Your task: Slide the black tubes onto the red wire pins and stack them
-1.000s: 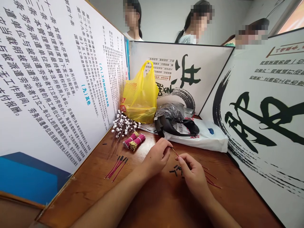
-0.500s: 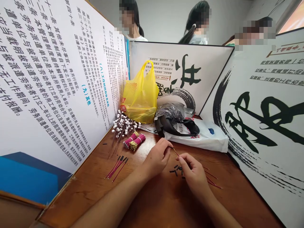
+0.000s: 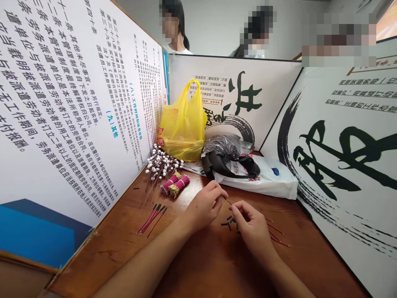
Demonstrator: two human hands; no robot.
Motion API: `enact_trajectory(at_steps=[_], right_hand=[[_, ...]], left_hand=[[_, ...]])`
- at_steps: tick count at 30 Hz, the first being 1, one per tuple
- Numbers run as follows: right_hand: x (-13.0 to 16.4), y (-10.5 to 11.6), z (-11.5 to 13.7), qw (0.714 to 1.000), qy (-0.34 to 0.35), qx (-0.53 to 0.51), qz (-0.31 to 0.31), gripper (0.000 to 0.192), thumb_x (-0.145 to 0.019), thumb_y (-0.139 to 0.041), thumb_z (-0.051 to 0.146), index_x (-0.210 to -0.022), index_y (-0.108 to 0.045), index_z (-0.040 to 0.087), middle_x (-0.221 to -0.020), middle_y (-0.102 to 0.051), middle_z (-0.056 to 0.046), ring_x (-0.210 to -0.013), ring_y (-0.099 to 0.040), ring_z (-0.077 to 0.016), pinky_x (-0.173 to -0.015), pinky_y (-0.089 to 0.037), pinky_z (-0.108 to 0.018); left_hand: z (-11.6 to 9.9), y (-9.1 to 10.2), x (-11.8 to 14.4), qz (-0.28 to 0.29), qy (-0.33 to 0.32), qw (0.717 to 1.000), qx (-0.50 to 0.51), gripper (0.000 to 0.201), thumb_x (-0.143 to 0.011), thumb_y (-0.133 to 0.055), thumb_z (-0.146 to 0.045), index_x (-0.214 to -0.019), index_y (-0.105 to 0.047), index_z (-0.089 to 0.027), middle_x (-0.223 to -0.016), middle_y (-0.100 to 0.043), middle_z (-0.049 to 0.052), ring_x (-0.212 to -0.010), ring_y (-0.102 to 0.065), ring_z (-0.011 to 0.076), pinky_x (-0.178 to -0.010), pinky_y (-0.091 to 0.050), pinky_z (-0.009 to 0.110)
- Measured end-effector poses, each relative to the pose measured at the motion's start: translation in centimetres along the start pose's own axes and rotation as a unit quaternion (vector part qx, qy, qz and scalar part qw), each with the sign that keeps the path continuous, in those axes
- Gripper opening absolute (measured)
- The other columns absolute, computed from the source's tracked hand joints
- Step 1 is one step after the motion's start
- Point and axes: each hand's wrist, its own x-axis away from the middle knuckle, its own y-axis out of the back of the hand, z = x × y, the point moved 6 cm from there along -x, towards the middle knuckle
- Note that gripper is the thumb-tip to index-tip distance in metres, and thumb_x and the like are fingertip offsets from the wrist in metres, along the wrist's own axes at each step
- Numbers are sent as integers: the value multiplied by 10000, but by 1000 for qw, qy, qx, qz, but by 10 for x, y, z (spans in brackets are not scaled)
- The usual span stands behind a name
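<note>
Wooden table [image 3: 211,265], panels [image 3: 276,76] edging three sides; left hand [image 3: 205,207], right hand [image 3: 252,220], both pinched on one red wire [image 3: 228,202], well inside

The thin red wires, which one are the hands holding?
The single wire spanning from the left hand to the right hand. The loose wires and tied bundles lie on the table.

Left hand [image 3: 206,205], right hand [image 3: 252,223] pinch red wire [image 3: 229,202].

red wire [image 3: 229,203] | thin, slanted | pinched between left hand [image 3: 208,205] and right hand [image 3: 250,219]
</note>
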Motion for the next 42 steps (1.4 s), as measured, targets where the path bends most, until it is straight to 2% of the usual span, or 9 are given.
enact_trajectory(at_steps=[5,12,20,31,42], right_hand=[[-2,-2,2,999,32,16,4,271,-878,-540,392,-726,-603,176,-666,-530,0,-600,-472,-142,-561,-371,-249],[0,-6,0,1000,9,1,30,270,-881,-531,398,-744,-596,175,-594,-486,26,-542,-432,-127,-524,-344,-249],[0,-9,5,999,6,-17,37,299,-881,-533,432,-744,-598,175,-581,-491,24,-539,-438,-130,-526,-359,-246],[1,-11,4,998,2,-40,47,294,-880,-557,442,-782,-616,171,-609,-538,14,-549,-486,-131,-539,-390,-238],[2,-11,4,998,4,-32,50,319,-879,-554,469,-774,-613,174,-624,-591,-10,-559,-531,-148,-554,-403,-248]], left_hand=[[6,-4,-1,-23,89,992,88,222,-794,-457,-41,-861,-645,-140,-834,-557,40,-763,-516,131,-672,-407,233],[8,-10,1,-13,149,971,185,170,-820,-490,-120,-921,-627,-126,-866,-586,44,-744,-506,129,-674,-403,248],[9,-16,3,-12,165,947,274,141,-842,-512,-168,-976,-549,-143,-798,-531,6,-710,-482,105,-672,-394,239],[12,-21,4,-5,166,924,343,166,-832,-529,-179,-990,-486,-153,-826,-526,1,-696,-472,95,-672,-391,244],[10,-21,4,-6,170,927,333,159,-817,-531,-179,-966,-479,-169,-791,-474,-21,-688,-451,92,-661,-378,236]])
